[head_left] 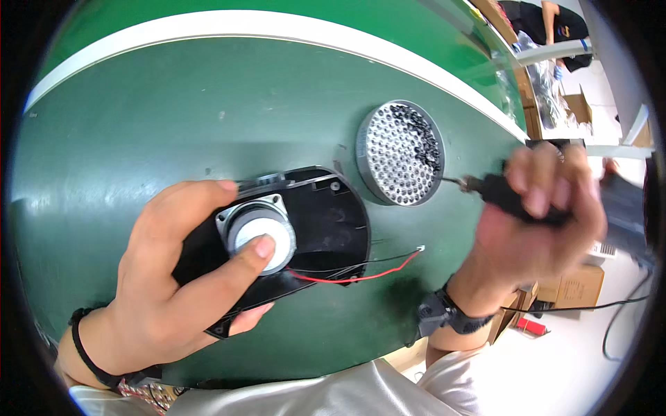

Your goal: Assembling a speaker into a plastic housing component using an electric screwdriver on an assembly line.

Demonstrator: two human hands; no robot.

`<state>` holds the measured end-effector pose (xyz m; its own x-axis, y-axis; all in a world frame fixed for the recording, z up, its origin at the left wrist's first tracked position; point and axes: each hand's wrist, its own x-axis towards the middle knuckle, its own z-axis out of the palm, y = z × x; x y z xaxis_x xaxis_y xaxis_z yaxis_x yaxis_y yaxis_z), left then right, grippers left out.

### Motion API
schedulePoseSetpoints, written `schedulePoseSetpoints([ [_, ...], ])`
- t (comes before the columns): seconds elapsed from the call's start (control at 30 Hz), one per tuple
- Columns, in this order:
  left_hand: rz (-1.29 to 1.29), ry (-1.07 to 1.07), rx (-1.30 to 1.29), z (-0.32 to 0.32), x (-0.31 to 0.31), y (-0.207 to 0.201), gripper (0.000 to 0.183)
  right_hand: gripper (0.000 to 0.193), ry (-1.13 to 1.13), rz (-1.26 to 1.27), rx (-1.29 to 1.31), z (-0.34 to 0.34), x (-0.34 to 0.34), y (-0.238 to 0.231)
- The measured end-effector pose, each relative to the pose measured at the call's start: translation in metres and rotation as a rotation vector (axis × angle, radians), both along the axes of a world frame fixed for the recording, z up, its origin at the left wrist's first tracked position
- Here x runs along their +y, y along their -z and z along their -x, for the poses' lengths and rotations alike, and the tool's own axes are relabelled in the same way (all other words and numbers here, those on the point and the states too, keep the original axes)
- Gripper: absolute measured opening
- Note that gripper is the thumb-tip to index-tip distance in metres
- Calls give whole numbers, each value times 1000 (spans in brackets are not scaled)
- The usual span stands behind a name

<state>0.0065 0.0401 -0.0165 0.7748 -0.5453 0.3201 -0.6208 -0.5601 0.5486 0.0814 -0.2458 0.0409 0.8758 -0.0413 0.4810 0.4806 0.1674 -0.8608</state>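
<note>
Left hand: I'm gripping the shell, thumb steadying the speaker inside it.
Right hand: I'm gripping the driver, its tip pointing at the tray.
Screws: I'm judging a straight, unhurried pick-up best.
Wires: trailing rightward, probably needing guarding.

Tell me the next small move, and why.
Probably steady the screwdriver in the right hand beside the dish of small black screws and check its bit for one: the tip appears at the dish's right rim, blur hides whether it carries a screw, and the left hand has its thumb on the speaker in the black housing.
</note>
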Motion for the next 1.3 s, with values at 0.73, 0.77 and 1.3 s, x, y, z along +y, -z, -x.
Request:
schedulePoseSetpoints([
  [0.73,-14,-35,29,1,5,-1,70,15,208,92,119,-22,0,35],
  [0.77,-11,-34,31,1,5,-1,70,15,211,91,124,-23,0,36],
  [1.3,40,3,-17,-3,3,-1,55,9,-121,-99,-122,-1,-7,-16],
])
